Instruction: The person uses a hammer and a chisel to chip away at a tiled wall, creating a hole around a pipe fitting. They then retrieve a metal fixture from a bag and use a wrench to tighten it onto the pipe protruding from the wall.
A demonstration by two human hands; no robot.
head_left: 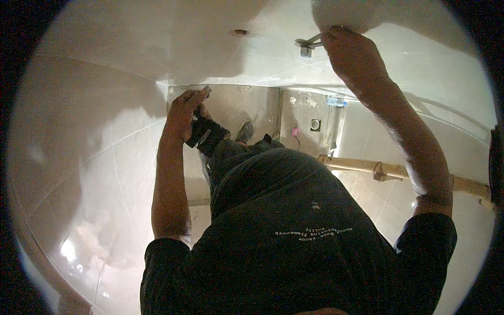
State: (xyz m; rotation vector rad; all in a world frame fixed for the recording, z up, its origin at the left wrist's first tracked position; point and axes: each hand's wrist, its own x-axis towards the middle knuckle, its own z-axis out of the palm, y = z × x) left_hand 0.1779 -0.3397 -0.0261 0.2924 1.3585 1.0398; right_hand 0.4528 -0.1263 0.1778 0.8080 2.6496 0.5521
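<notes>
My right hand (353, 55) is raised at the tiled wall, its fingers closed round the handle of a metal wrench (317, 40). The wrench's head meets a short metal fitting (306, 51) that sticks out of the wall. On the left, lower down, my left hand (185, 109) is closed, and a small greyish piece (207, 91) shows at its fingertips; its kind is unclear. Just under that hand is a dark, blocky object (207, 135) with a rounded end. Whether the hand holds it I cannot tell.
A hole (240, 32) opens in the wall left of the fitting. Below lie a square floor drain (315, 125), a pink item (295, 132) and a clear plastic bottle (336, 101). A wooden pole (362, 165) runs across on the right. My shoe (245, 131) stands on bare concrete.
</notes>
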